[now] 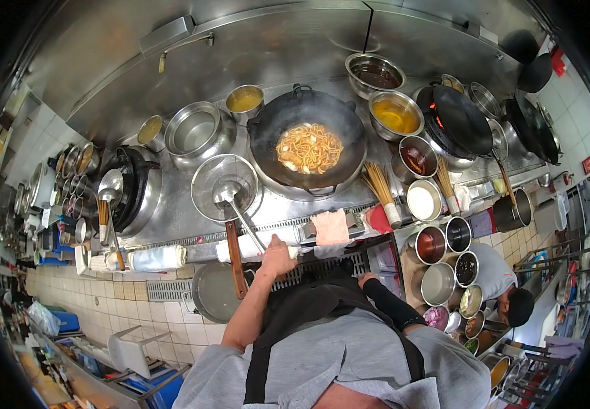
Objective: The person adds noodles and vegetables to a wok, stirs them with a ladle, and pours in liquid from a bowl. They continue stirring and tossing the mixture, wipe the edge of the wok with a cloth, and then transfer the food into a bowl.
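My left hand (279, 257) is closed around the handle of a metal ladle (225, 191) at the stove's front edge. The ladle's bowl rests over a round wire strainer (206, 178), whose wooden handle (235, 255) juts toward me, left of my hand. Just ahead, a black wok (268, 129) holds steaming brown noodles (310, 148) on the burner. My right hand (366, 279), below a black sleeve, hangs low by the counter front; its fingers are too small and partly hidden to read. A white cloth (246, 247) lies beside my left hand.
Pots of liquid (199, 129) stand behind the strainer. An oil bowl (395, 114), a sauce pot (414, 160) and bamboo brushes (380, 191) sit right of the wok. Several ingredient containers (438, 283) line my right, where another person (496, 276) bends. A large pan (216, 293) is low left.
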Available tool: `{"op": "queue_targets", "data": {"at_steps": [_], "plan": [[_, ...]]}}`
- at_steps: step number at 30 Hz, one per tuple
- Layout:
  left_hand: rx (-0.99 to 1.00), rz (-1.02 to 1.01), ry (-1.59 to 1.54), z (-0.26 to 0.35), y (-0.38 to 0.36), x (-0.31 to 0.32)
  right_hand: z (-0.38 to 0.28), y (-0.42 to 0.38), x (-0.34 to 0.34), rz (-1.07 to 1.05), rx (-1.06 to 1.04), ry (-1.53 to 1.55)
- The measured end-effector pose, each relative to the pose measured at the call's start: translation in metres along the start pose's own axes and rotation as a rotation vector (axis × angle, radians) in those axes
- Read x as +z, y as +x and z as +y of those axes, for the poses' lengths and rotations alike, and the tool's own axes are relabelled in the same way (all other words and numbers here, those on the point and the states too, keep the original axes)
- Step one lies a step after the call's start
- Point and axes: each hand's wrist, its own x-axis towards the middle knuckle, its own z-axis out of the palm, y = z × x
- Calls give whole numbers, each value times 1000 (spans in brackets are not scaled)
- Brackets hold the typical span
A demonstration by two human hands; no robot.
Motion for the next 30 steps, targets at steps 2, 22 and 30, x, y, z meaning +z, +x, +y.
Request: {"op": "queue_targets", "data": {"at_steps": [2,22,30], "plan": [[-5,0,3,1,-1,-1,2,4,4,2,-4,3],[-11,-18,-2,-1,0,0,5,10,10,-1,-22,-62],[7,10,3,-2,0,2,-4,-2,-6,-93,-75,-177]]}}
